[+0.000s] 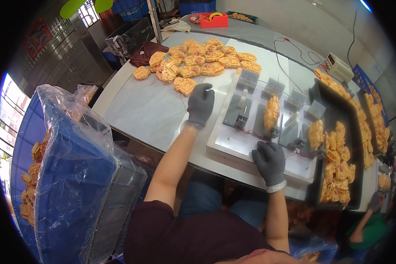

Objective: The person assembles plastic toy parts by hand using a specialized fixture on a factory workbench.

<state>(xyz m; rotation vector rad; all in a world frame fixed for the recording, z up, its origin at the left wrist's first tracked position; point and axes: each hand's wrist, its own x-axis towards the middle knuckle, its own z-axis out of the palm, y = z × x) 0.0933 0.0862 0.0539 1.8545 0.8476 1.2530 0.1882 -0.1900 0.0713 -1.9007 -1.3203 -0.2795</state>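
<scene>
My left hand (201, 105), in a dark grey glove, is over the table with its fingers curled in. Whatever it may hold is hidden. Close by its fingertips lies an orange-yellow plastic part (184, 86), with a thin wire trailing toward me. My right hand (269, 163), gloved alike, is bent at the near edge of a white fixture board (228, 140). Its fingers are closed, and anything in them is out of sight. Just beyond them another orange-yellow part (272, 112) stands upright in a black holder on the board.
A heap of similar parts (193, 59) covers the table's far side. Clear blocks (275, 88) line the board's back. At right, a black tray (314, 193) holds more parts, near a small power supply (339, 67). A plastic-lined blue bin (75, 171) stands at left.
</scene>
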